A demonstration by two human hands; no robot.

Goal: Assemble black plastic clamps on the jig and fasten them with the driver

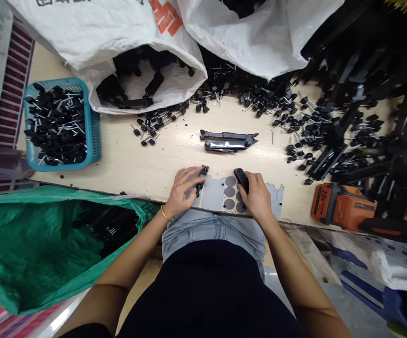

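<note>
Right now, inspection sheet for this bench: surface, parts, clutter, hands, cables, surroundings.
Surface: pale tabletop, dark specks on it.
Job's things: black handle-like piece in hand; small black parts; two long black parts lying side by side.
Clutter: black-headed pins strewn about; orange 20V battery at right.
Hands: right hand grips the handle-like piece; left hand at the small parts, blurred, grip unclear.
Cables: nothing seen.
Surroundings: blue basket, white sacks, green sack.
</note>
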